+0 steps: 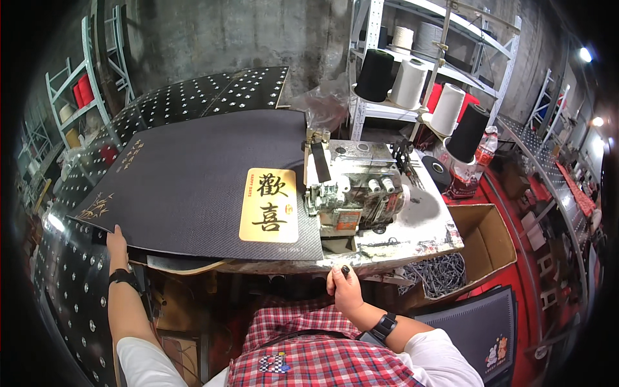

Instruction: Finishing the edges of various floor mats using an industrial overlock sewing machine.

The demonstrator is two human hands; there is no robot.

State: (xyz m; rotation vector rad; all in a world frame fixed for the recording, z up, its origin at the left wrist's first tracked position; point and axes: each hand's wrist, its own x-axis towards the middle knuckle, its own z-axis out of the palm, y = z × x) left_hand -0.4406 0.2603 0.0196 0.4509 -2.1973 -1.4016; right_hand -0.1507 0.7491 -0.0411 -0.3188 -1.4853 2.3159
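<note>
A large dark grey floor mat (pixel 187 174) lies across the work table, its right edge against the overlock sewing machine (pixel 354 187). It bears a gold panel with black characters and gold line drawings at its left end. My left hand (pixel 117 248) grips the mat's near left corner, thumb on top and the other fingers hidden below. In front of the table's edge, below the machine, my right hand (pixel 347 291) is closed around a small black object (pixel 345 271); only its rounded end shows, and its kind is hidden.
Black and white thread cones (pixel 408 84) stand above the machine. Right of the table is a cardboard box (pixel 483 242) beside a heap of dark trimmings (pixel 442 274). More mats (pixel 474 329) lie low at the right. A studded black table (pixel 84 303) runs along the left.
</note>
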